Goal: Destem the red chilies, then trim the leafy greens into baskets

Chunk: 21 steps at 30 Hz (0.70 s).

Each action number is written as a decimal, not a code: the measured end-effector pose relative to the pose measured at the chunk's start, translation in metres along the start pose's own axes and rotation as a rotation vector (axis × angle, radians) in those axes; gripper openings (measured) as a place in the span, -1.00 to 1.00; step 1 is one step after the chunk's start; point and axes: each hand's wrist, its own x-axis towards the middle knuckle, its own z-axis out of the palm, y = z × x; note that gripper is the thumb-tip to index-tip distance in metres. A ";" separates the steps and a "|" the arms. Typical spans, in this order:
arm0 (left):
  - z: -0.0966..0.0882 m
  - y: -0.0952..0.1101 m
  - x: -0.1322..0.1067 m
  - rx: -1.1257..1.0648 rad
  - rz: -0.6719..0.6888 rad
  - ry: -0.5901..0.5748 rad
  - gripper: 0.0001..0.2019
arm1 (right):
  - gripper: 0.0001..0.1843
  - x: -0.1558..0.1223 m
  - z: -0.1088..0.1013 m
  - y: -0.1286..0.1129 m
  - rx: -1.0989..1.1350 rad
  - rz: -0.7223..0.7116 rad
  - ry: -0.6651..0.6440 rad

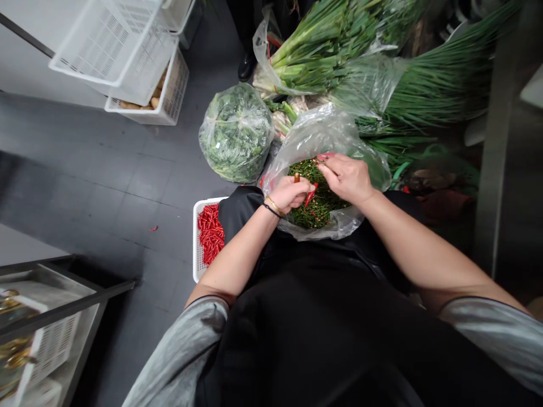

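Above dark-grey floor tiles (pixel 169 164)

Over a clear plastic bag (pixel 326 127) of thin green stems (pixel 314 217), the left hand (pixel 291 193) clamps a slim red chilli (pixel 311 195); the right hand (pixel 350 175) has fingertips together. A white perforated plastic basket (pixel 195 240) holds heaped red chillies (pixel 210 229)

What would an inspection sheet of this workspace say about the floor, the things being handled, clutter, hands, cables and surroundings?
Surface: dark tiled floor, with a small red piece lying on it.
Job's things: open plastic bag holding green stalks; white basket of red chillies.
Clutter: bagged leafy greens and long green vegetables beyond the bag.
Hands: left hand grips a red chilli, plus something brown, unclear; right hand has fingers pinched, its hold too small to tell.
Cables: nothing seen.
Surroundings: stacked white crates, a metal rack, another person's shoe.
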 end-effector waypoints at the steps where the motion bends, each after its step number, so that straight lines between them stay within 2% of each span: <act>1: -0.004 -0.003 -0.002 -0.059 0.003 -0.030 -0.67 | -0.50 -0.003 0.009 0.004 -0.054 -0.006 -0.062; 3: -0.011 -0.008 -0.005 -0.175 0.045 -0.071 -0.69 | -0.44 -0.012 0.030 0.009 -0.170 -0.041 -0.252; 6: -0.019 -0.014 -0.005 -0.248 0.081 -0.086 -0.73 | -0.07 -0.025 0.065 -0.001 -0.348 -0.071 -0.486; 8: -0.022 -0.020 -0.001 -0.221 0.046 -0.099 -0.72 | -0.01 -0.027 0.082 -0.012 -0.390 -0.042 -0.506; 10: -0.025 -0.030 0.006 -0.172 -0.012 -0.068 -0.69 | -0.13 -0.020 0.090 -0.016 -0.367 0.013 -0.453; 13: -0.031 -0.045 0.014 -0.077 -0.116 0.107 -0.64 | -0.35 0.000 0.084 -0.002 -0.244 0.146 -0.367; 16: -0.036 -0.055 0.017 0.061 -0.186 0.243 -0.71 | -0.41 0.017 0.064 0.031 0.038 0.322 -0.299; 18: -0.037 -0.058 0.018 0.137 -0.202 0.273 -0.78 | -0.42 0.018 0.049 0.054 0.211 0.391 -0.277; 21: -0.036 -0.057 0.018 0.167 -0.199 0.275 -0.85 | -0.43 0.010 0.029 0.079 0.372 0.400 -0.319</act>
